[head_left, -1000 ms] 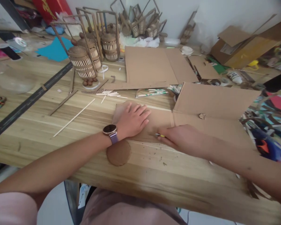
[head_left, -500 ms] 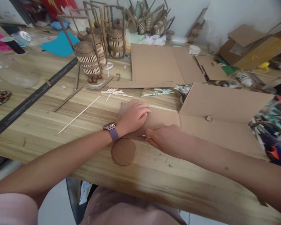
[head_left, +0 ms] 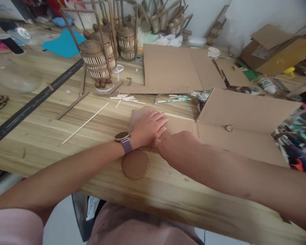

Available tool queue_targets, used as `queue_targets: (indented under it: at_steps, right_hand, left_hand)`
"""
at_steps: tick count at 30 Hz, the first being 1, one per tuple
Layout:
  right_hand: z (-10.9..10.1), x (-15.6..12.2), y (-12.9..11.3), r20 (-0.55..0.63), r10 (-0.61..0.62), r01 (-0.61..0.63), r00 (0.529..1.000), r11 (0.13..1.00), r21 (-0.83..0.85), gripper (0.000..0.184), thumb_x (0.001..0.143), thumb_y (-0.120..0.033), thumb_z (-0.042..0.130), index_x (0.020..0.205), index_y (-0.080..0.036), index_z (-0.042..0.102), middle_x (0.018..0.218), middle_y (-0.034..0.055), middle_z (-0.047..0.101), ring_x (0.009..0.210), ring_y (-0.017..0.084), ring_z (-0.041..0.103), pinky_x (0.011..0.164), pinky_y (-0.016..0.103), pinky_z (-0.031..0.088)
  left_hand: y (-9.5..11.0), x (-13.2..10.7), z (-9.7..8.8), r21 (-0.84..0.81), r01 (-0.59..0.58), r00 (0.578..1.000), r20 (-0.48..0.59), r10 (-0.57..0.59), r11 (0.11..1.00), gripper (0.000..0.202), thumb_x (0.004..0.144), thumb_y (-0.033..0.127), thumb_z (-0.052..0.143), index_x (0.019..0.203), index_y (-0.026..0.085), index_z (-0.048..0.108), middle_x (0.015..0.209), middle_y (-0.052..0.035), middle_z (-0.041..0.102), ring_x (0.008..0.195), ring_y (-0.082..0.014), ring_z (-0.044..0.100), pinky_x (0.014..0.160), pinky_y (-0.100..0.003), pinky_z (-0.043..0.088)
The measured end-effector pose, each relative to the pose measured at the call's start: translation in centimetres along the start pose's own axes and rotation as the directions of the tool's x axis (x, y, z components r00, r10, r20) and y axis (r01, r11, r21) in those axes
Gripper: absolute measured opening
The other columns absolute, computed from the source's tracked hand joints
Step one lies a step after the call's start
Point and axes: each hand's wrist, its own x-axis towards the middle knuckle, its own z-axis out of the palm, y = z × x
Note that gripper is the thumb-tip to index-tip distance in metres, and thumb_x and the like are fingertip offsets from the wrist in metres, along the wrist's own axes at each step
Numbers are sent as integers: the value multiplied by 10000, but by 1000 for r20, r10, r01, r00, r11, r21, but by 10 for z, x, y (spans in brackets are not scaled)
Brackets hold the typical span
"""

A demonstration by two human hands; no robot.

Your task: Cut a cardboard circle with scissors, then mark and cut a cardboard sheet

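Note:
My left hand [head_left: 148, 127], with a watch on its wrist, lies flat on a sheet of cardboard [head_left: 180, 125] and presses it to the table. Its fingers are stretched out. Right beside it, my right hand [head_left: 177, 147] is closed at the near edge of the same sheet. The utility knife in this hand is hidden by the fingers now; its thin blade and a bit of yellow showed a moment earlier. A round cardboard disc [head_left: 135, 164] lies on the table just below my left wrist.
A folded cardboard flap [head_left: 247, 110] stands up on the right. Behind lies another cardboard sheet [head_left: 170, 66]. Small lantern-like models [head_left: 94, 59] stand at the back left, near short white sticks [head_left: 124, 98] and one long stick [head_left: 85, 123]. An open box [head_left: 272, 51] sits at the back right.
My right hand has moved slightly left and up, close against my left hand, and the knife blade has gone out of sight. My left hand has shifted slightly right.

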Motion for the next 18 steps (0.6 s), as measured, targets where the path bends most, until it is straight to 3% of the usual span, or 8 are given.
queue_targets:
  at_steps: [3, 5, 13, 18]
  right_hand:
    - [-13, -3, -3, 86, -49, 65, 995, 980, -187, 342, 811, 49, 529, 994, -141, 746, 852, 138, 746, 726, 269, 706, 579, 332, 505]
    - [-11, -3, -1, 88, -49, 65, 995, 980, -187, 361, 814, 58, 508, 1011, -141, 736, 868, 135, 745, 698, 254, 700, 535, 313, 472]
    - [32, -5, 16, -79, -83, 73, 993, 990, -122, 375, 760, 85, 501, 921, -185, 706, 731, 91, 727, 613, 241, 677, 463, 300, 332]
    - [61, -14, 32, -77, -32, 29, 996, 999, -36, 343, 774, 55, 581, 961, -213, 686, 696, 33, 728, 566, 224, 694, 421, 273, 293]
  left_hand:
    - [1, -2, -1, 46, -37, 999, 10, 36, 998, 417, 1023, 268, 428, 1364, 73, 569, 1450, -176, 553, 1348, -322, 463, 1177, -480, 315]
    - [2, -3, -2, 100, -61, 998, 15, 60, 993, 420, 1037, 278, 399, 1368, 72, 556, 1434, -179, 556, 1330, -324, 471, 1160, -480, 331]
    - [6, -4, -5, 169, -73, 997, 25, 70, 983, 404, 1044, 275, 388, 1369, 87, 540, 1440, -170, 555, 1331, -320, 477, 1146, -476, 351]
    - [6, -6, -5, 171, -61, 998, 27, 58, 983, 407, 1048, 285, 383, 1373, 97, 541, 1454, -162, 545, 1344, -322, 466, 1151, -484, 353]
